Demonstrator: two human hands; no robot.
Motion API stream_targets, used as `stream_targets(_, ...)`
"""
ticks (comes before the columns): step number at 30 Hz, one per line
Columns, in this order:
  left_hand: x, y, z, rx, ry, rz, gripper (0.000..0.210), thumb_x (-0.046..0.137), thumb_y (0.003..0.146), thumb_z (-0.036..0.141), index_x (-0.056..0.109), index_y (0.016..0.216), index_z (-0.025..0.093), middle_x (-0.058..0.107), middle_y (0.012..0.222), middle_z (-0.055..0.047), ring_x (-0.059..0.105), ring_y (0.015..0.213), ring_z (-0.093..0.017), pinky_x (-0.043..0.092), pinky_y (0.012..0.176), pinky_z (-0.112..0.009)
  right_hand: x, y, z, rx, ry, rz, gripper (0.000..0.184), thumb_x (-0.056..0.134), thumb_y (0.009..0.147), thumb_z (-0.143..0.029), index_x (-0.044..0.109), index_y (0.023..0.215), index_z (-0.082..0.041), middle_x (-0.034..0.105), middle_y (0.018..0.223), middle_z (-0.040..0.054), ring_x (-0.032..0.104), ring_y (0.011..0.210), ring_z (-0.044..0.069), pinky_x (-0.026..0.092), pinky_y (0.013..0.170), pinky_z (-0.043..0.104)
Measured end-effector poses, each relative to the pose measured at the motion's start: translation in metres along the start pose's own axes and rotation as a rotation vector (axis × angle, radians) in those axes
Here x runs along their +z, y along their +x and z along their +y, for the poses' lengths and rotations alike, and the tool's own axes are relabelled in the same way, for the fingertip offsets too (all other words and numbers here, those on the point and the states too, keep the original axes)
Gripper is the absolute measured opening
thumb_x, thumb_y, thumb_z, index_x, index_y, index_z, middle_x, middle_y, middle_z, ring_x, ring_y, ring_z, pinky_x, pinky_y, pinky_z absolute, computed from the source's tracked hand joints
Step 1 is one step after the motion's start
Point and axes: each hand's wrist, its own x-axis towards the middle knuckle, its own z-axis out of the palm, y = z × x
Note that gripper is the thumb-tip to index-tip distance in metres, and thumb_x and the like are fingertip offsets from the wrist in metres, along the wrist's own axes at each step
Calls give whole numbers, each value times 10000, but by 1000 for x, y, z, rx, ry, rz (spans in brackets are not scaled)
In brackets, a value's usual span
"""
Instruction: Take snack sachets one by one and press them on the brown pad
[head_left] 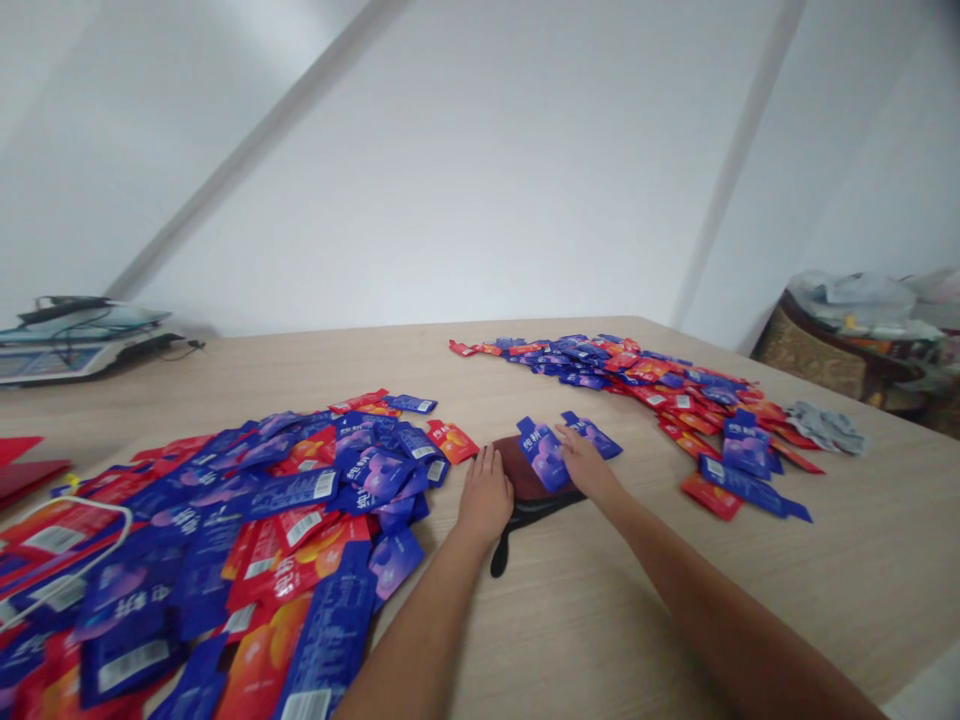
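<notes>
A brown pouch or pad with a dark edge and a black loop [517,462] lies on the table before me. My left hand [487,495] rests flat on its left side, fingers stretched out and close together. Over the brown piece is a blue spouted sachet [541,458] with purple fruit pictures. The fingers of my right hand [585,465] are closed at that sachet's right edge; their grip is partly hidden. Just beyond the right hand lies a second blue sachet [602,438], partly covered by it. A red sachet [452,440] is near my left fingertips.
A large heap of red and blue sachets [300,500] covers the left side. Another long heap [637,370] stretches along the right, ending near grey crumpled pieces [825,428]. A scale [82,345] stands at the far left. Beyond the table's right edge is a loaded chair [814,350].
</notes>
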Motion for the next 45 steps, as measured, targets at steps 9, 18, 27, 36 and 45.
stream_targets(9, 4, 0, 1, -8, 7, 3, 515, 330, 845, 187, 367, 1334, 33, 351, 1420, -177, 257, 1340, -255, 255, 1076, -444, 46, -18, 2, -371, -266, -92, 508, 248, 926, -276, 378, 1353, -32, 342, 1429, 183, 238, 1352, 241, 253, 1075, 437)
stream_targets(18, 0, 0, 0, 20, 29, 10, 495, 318, 854, 171, 378, 1312, -6, 357, 1408, -204, 278, 1332, -252, 257, 1080, -423, 49, 36, -28, -174, -283, -216, 591, 267, 932, -426, 334, 1374, -41, 309, 1441, 199, 235, 1351, 249, 215, 1067, 437)
stream_targets(27, 4, 0, -3, 13, 25, 11, 483, 310, 865, 175, 392, 1303, -11, 375, 1401, -194, 295, 1325, -240, 256, 1080, -386, 12, -27, -50, -170, -400, -228, 426, 343, 856, -103, 491, 1251, -45, 565, 1187, 257, 547, 1105, 296, 441, 861, 406)
stream_targets(36, -1, -1, 1, 13, -4, 21, 494, 351, 859, 180, 377, 1327, 22, 391, 1398, -174, 304, 1320, -246, 238, 1086, -390, -20, 54, -75, -90, 440, -239, 484, 308, 933, -362, 320, 1391, -204, 542, 1289, 96, 531, 1143, 188, 411, 945, 355)
stream_targets(45, 0, -2, 2, -12, 15, -13, 502, 314, 875, 201, 371, 1331, 0, 353, 1422, -169, 254, 1342, -243, 207, 1099, -382, -3, 30, 34, 261, -382, -82, 485, 428, 847, -163, 397, 1323, -72, 520, 1234, 250, 482, 1158, 335, 372, 917, 509)
